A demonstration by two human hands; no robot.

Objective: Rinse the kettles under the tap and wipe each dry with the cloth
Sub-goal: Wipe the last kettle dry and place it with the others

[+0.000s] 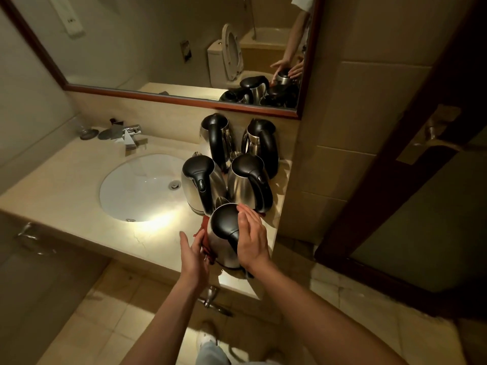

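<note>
Steadying the nearest kettle (224,242) from the side, the right hand (252,241) lies flat over its black handle with fingers straight, probably so it won't spin. The left hand (193,252) presses the red cloth (205,243) against the steel wall, fingers mostly straight, so this looks like the drying step. It sits at the counter (79,185) edge, right of the sink (137,188), four more kettles (232,159) parked behind it. No readable brand anywhere.
</note>
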